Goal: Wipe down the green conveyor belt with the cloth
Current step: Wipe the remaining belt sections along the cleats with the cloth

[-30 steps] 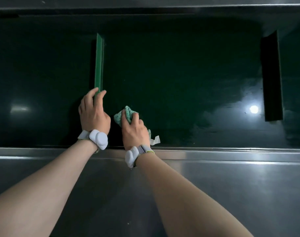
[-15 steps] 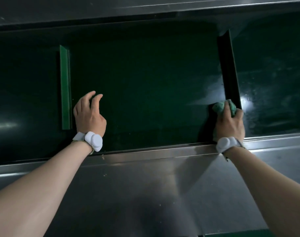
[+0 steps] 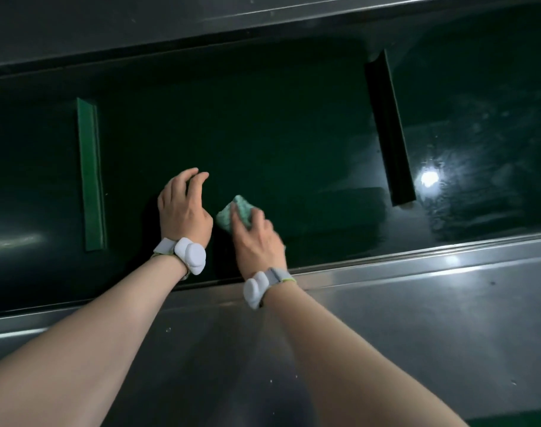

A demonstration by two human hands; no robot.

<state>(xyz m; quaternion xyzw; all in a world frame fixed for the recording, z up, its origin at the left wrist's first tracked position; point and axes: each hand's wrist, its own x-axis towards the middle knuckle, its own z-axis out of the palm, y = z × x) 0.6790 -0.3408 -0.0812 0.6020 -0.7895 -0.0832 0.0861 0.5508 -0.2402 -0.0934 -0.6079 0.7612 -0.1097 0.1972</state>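
Now the cloth (image 3: 239, 211) is found back near the belt's middle, just beside the left hand (image 3: 184, 209) — half a second ago it was pressed against the dark right cleat (image 3: 389, 134), so one pass of the green conveyor belt (image 3: 263, 124) seems covered. The right hand (image 3: 258, 241) is laid flat, fingers clamping the cloth down; the left hand is rested empty, fingers loosely curled.

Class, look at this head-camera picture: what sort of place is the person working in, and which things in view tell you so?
Probably a factory or processing line. A wide green conveyor belt carries raised cross cleats, and a stainless steel side frame runs along it. The right hand presses a cloth on the belt.
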